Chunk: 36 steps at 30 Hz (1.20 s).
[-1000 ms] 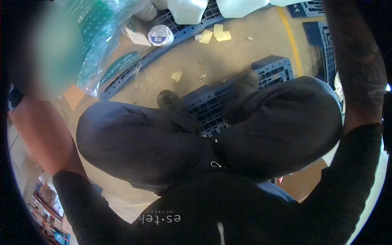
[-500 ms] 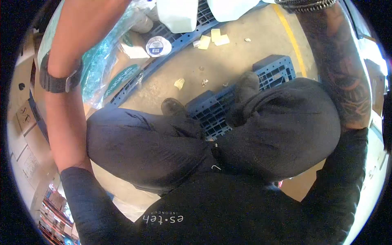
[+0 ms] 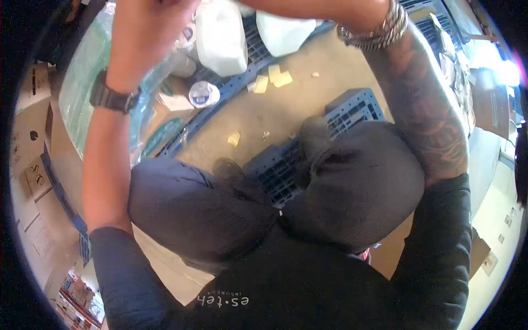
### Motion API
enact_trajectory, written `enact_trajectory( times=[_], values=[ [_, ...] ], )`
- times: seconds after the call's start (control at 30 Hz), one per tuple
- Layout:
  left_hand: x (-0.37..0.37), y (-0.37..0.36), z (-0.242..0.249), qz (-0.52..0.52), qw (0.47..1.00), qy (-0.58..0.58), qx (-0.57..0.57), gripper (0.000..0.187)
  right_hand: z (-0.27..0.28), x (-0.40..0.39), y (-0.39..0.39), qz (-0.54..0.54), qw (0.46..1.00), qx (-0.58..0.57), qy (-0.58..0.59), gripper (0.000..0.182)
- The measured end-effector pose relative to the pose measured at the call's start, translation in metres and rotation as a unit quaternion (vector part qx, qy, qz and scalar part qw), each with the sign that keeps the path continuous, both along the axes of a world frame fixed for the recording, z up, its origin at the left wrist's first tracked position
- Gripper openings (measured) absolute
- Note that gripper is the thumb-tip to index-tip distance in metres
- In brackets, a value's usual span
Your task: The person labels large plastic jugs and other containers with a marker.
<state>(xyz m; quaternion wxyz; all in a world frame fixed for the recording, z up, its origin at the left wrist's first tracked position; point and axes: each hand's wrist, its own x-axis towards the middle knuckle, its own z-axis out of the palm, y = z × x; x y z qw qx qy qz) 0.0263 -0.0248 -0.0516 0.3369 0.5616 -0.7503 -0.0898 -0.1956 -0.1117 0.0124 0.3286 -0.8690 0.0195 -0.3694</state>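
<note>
My left hand [image 3: 148, 41], with a dark watch at its wrist, reaches up to the top edge of the view. Its fingers are cut off by that edge. My right hand [image 3: 335, 10], with metal bracelets at the wrist, comes in from the right along the same edge, its fingers also out of sight. Just below and between the hands stand a white plastic jug [image 3: 221, 47] and a second white jug [image 3: 286, 33]. Whether either hand touches them cannot be made out. A white tub with a blue label [image 3: 204, 94] sits near the pallet's edge.
A blue pallet [image 3: 234, 82] carries the jugs, and another blue pallet [image 3: 355, 104] lies between my feet. Clear plastic wrap [image 3: 82, 104] is at the left. Yellow paper scraps [image 3: 275, 74] lie on the floor. Cardboard boxes [image 3: 33, 126] line the left side.
Both hands have come inward and lower in the view, so more of each shows. The jugs, tub and paper scraps appear shifted left and down as the camera moved.
</note>
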Motion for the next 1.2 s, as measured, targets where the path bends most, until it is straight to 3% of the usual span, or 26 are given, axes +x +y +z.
enact_trajectory(
  times=[0.03,0.07,0.1,0.17,0.23,0.27,0.3,0.43,0.5,0.53,0.57,0.6,0.63,0.67,0.7,0.77,0.83,0.9,0.93,1.0,1.1,1.2],
  values=[
    [0.007,-0.007,-0.007,0.058,0.997,-0.030,-0.042,0.016,-0.002,0.006,-0.008,-0.012,0.959,-0.256,-0.125,0.020],
    [-0.023,0.001,0.016,0.099,0.995,0.026,0.015,0.010,-0.009,0.008,-0.011,0.026,0.989,-0.123,-0.079,0.020],
    [-0.017,0.002,0.010,0.044,0.997,0.057,-0.007,0.009,-0.010,0.012,-0.015,0.067,0.997,0.009,-0.035,0.021],
    [-0.020,0.004,0.016,0.039,0.998,0.046,-0.032,0.008,0.005,0.008,-0.009,0.090,0.991,0.090,0.039,0.023],
    [-0.014,0.001,0.010,0.017,0.996,0.075,-0.034,0.012,0.019,0.000,-0.002,0.055,0.998,0.000,0.034,0.023],
    [-0.014,0.002,0.013,0.055,0.998,0.040,-0.009,0.013,0.006,0.011,-0.009,0.031,0.993,-0.057,0.096,0.014],
    [-0.015,-0.001,0.015,0.062,0.997,0.036,-0.019,0.011,0.002,0.015,-0.010,0.041,0.997,-0.048,0.041,0.014],
    [-0.005,-0.006,0.021,0.045,0.997,-0.035,-0.060,0.005,0.004,0.015,-0.021,0.060,0.996,-0.060,0.025,0.010],
    [0.018,-0.004,0.012,0.175,0.983,-0.036,0.033,0.013,0.021,0.005,-0.025,0.012,0.991,-0.121,-0.061,0.015],
    [0.038,-0.001,0.007,0.194,0.978,-0.015,0.076,0.016,0.044,-0.015,-0.028,-0.021,0.987,-0.160,0.015,0.009],
    [0.033,-0.008,0.018,0.189,0.979,-0.021,0.072,0.016,0.040,-0.022,-0.034,-0.027,0.996,-0.081,0.039,0.009],
    [0.023,-0.010,0.031,0.124,0.977,0.160,0.071,0.014,0.029,-0.019,-0.038,-0.019,0.999,-0.012,0.031,0.013],
    [0.019,-0.012,0.041,0.055,0.939,0.335,0.060,0.013,0.017,-0.012,-0.043,-0.007,0.998,0.050,0.022,0.018],
    [0.027,-0.016,0.039,-0.006,0.874,0.472,0.117,0.017,0.006,-0.007,-0.044,0.000,0.999,0.026,0.047,0.020],
    [0.022,-0.017,0.041,-0.001,0.875,0.471,0.115,0.028,0.000,0.000,-0.041,-0.019,0.998,0.014,0.053,0.024],
    [0.005,-0.020,0.041,0.042,0.849,0.520,0.080,0.035,-0.008,0.007,-0.032,-0.079,0.979,-0.015,0.187,0.028],
    [0.006,-0.024,0.040,-0.003,0.846,0.529,0.069,0.032,-0.011,0.014,-0.023,-0.094,0.983,0.040,0.153,0.031],
    [-0.009,-0.026,0.046,0.084,0.812,0.571,0.083,0.024,-0.017,0.022,-0.021,-0.081,0.979,0.078,0.171,0.034],
    [-0.009,-0.027,0.044,0.063,0.791,0.604,0.068,0.019,-0.020,0.023,-0.018,-0.085,0.972,0.079,0.206,0.035],
    [-0.007,-0.027,0.037,0.047,0.793,0.605,0.061,0.019,-0.020,0.027,-0.014,-0.085,0.964,0.095,0.232,0.043],
    [-0.004,-0.027,0.032,0.034,0.799,0.598,0.055,0.021,-0.018,0.029,-0.012,-0.083,0.969,0.093,0.213,0.043],
    [-0.009,-0.023,0.031,0.069,0.845,0.529,0.039,0.021,-0.017,0.029,-0.013,-0.070,0.967,0.114,0.216,0.036]
  ],
)
